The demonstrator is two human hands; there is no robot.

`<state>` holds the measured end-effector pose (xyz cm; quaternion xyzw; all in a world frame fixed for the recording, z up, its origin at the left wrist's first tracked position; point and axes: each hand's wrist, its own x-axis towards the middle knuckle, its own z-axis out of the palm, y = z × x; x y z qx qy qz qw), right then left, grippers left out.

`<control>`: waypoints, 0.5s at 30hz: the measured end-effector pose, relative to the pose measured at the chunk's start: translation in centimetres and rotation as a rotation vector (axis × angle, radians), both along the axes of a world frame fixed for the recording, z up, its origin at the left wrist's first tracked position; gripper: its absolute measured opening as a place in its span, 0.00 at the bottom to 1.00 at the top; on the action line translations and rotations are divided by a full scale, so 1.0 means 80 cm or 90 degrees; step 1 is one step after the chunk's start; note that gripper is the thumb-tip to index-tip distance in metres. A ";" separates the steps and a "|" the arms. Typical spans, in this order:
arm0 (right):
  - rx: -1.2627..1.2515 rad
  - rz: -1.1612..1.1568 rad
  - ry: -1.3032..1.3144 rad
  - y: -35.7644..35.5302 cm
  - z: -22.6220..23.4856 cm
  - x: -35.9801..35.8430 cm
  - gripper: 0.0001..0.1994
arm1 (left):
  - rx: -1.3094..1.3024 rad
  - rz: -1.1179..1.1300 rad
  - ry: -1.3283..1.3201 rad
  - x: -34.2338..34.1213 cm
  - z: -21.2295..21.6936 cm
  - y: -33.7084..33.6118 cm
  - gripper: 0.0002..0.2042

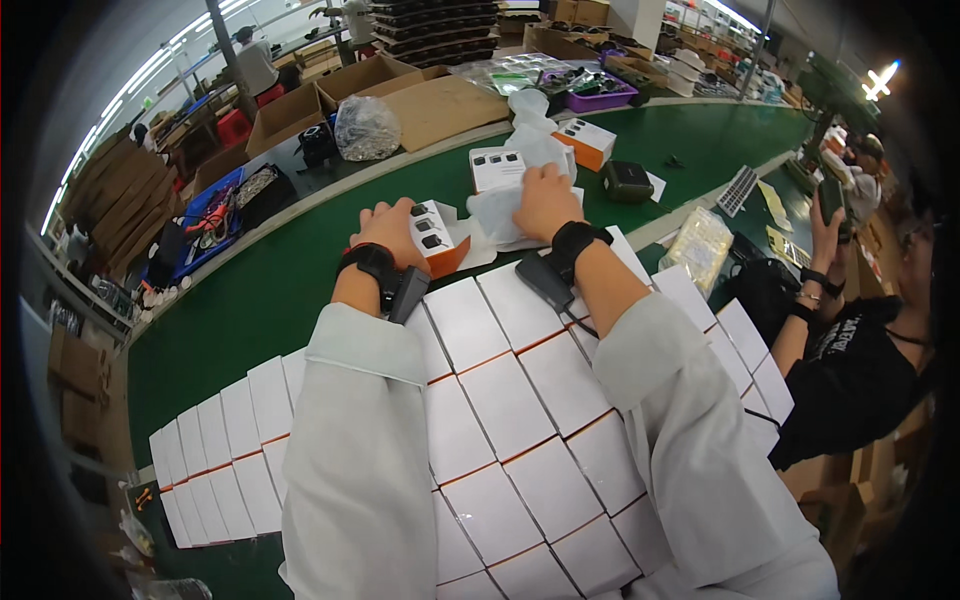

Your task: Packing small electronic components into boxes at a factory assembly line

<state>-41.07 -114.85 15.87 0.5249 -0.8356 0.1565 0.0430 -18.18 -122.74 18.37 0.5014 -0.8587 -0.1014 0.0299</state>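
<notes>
My left hand (pixel 388 236) grips a small white and orange box (pixel 436 236) from its left side. Pictures of dark devices are printed on the box, and a flap stands out at its right. Curled over a crumpled, translucent plastic bag (pixel 492 216) is my right hand (pixel 548 206); what the bag contains I cannot make out. Just beyond, another printed white box (pixel 497 168) stands against more translucent plastic wrap (pixel 538 135). Dark straps with small black units circle both wrists.
Rows of white boxes (pixel 505 400) fill the near side of the green table (pixel 270 265). Farther off are an orange and white box (pixel 586 143), a dark green case (pixel 627 182) and a purple basket (pixel 603 97). At right, a co-worker's hands hold a dark object (pixel 832 200).
</notes>
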 end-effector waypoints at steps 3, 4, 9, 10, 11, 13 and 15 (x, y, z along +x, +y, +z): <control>0.102 0.095 -0.027 -0.006 0.005 0.030 0.28 | 0.004 -0.027 0.022 0.007 -0.003 -0.004 0.56; 0.160 0.129 -0.041 -0.008 0.003 0.031 0.29 | 0.000 -0.057 0.041 0.008 -0.002 -0.004 0.57; 0.210 0.058 -0.059 -0.009 -0.001 0.007 0.25 | 0.034 -0.117 0.080 -0.001 -0.005 -0.004 0.57; 0.061 0.083 -0.057 -0.010 0.002 0.018 0.20 | 0.022 -0.103 0.064 0.003 -0.006 -0.004 0.58; -0.085 0.103 -0.055 -0.007 0.010 0.028 0.14 | 0.002 -0.063 0.026 0.005 -0.004 -0.002 0.58; -0.517 0.287 -0.165 -0.012 0.038 0.041 0.11 | 0.012 -0.054 0.038 0.011 -0.006 -0.005 0.58; -0.530 0.299 -0.190 -0.016 0.041 0.065 0.09 | 0.005 -0.052 0.053 0.016 -0.010 -0.007 0.58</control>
